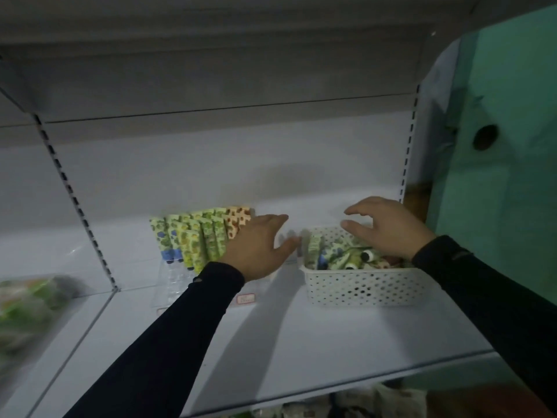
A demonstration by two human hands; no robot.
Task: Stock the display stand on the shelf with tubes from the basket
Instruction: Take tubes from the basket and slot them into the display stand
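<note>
A clear display stand (173, 280) sits on the white shelf (301, 342), with several green, yellow and orange patterned tubes (196, 236) standing in it. My left hand (259, 248) hovers over the stand's right side with straight, spread fingers and holds nothing. To the right stands a white perforated basket (361, 288) with several loose tubes (340, 256) lying in it. My right hand (388, 227) is above the basket, fingers loosely curved and empty.
The shelf's back panel (226, 176) and slotted uprights (75, 203) frame the bay. Blurred green packets (27, 303) lie in the bay to the left. A green wall (506, 146) is at the right. More goods show below the shelf edge (346, 402).
</note>
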